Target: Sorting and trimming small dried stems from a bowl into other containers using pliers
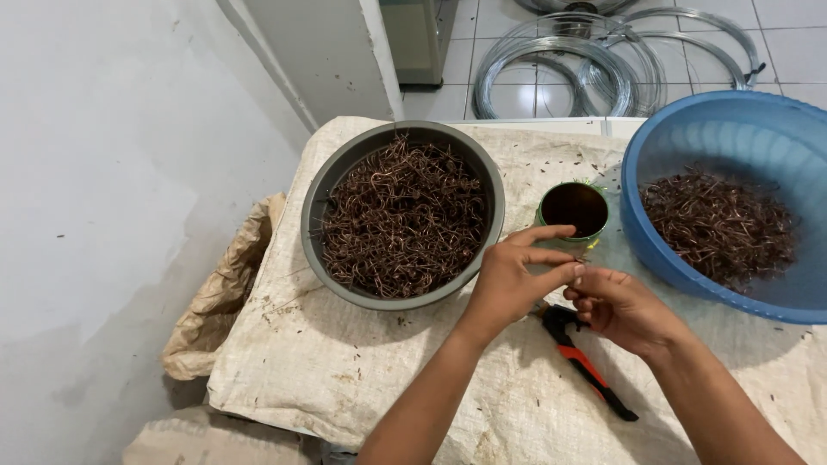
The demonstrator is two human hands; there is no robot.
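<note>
Both my hands meet above sack-covered table (362, 379): left hand (515, 280) fingers pinched, right hand (622, 306) curled, on small rusty wire hook (585, 258), barely visible. Risk: hook slips, drops beside pliers (584, 357), or pricks fingertip; grip tiny.

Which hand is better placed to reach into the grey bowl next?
Left, probably. The left hand sits right beside the grey bowl; the right hand is farther off, nearer the blue basin.
</note>
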